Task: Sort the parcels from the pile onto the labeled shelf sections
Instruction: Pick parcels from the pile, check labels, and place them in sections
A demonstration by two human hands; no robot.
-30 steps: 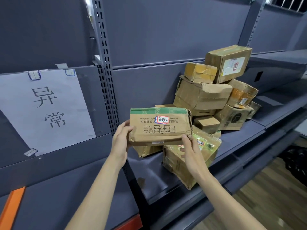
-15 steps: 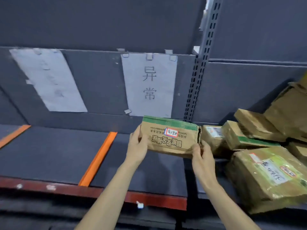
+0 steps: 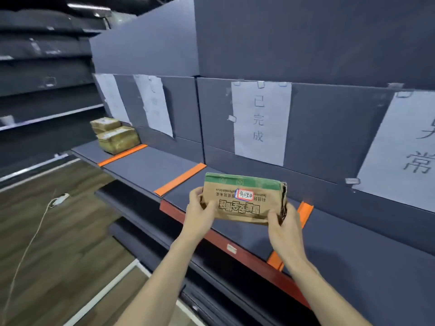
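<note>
Both hands are gripping one cardboard parcel [image 3: 244,199]: the left hand [image 3: 199,215] is clasping its left end, the right hand [image 3: 283,228] is pinching its lower right corner. The parcel is hanging upside down above the shelf [image 3: 141,168], over the section between two orange dividers [image 3: 180,179], in front of the paper label [image 3: 260,122] reading 已完成. Two more parcels [image 3: 115,135] are sitting stacked at the far left section.

Head view — single camera, looking forward and down along the shelf [image 3: 146,165] (close, angled leftward).
</note>
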